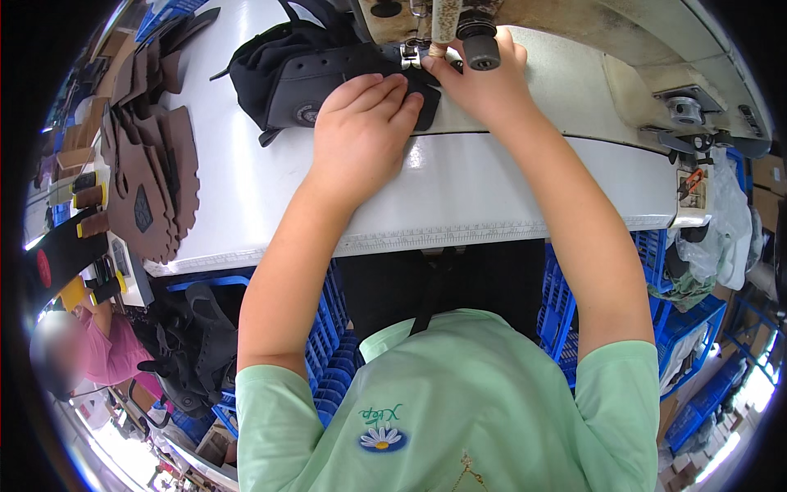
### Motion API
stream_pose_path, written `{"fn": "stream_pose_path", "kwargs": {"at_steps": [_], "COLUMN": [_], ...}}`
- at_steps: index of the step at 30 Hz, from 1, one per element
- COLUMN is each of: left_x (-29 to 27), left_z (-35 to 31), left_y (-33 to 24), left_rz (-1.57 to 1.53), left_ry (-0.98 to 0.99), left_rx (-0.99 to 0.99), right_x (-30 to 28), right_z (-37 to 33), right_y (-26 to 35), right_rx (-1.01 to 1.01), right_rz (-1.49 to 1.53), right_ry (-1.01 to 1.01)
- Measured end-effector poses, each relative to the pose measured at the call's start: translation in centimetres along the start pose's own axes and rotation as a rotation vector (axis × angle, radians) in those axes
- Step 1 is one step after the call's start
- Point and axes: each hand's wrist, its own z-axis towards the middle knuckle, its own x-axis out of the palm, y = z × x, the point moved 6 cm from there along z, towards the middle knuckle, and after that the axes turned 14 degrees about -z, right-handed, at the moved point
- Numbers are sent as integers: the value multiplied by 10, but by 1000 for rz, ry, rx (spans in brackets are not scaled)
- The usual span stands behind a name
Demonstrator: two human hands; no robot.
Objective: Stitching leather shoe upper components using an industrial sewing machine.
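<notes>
A black shoe upper (287,86) with eyelet holes and a round emblem lies on the white sewing machine table. Its right part reaches the metal presser foot (411,56). My left hand (361,127) rests palm down on the upper, fingers stretched out flat across its near side. Just right of the presser foot is my right hand (488,82), its thumb and forefinger drawn together by the upper's edge. The machine's dark knob (481,51) covers part of that hand, and whatever is between its fingertips is hidden.
Brown cut shoe pieces (152,176) are stacked at the table's left, near thread spools (92,197). The sewing machine arm (607,33) spans the upper right. Blue crates (328,320) stand below the table edge. A person in pink (115,348) sits at lower left.
</notes>
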Motion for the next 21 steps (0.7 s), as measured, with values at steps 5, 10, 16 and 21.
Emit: {"fn": "stream_pose_path", "kwargs": {"at_steps": [5,10,16,21], "left_x": [0,-1,-1,1], "left_z": [-1,1,-1,-2], "left_y": [1,0,-2,0], "left_rz": [-25,-4,0,-26], "left_ry": [34,-6,-25,-1], "left_rx": [-40,-1,12,-17], "right_x": [1,0,-3,-9], "right_z": [-1,0,0,-1], "right_y": [0,1,3,9], "right_rx": [29,17,-14,-25], "right_rz": [-27,-54,-26,-90], "right_ry": [41,-8,-40,-128]}}
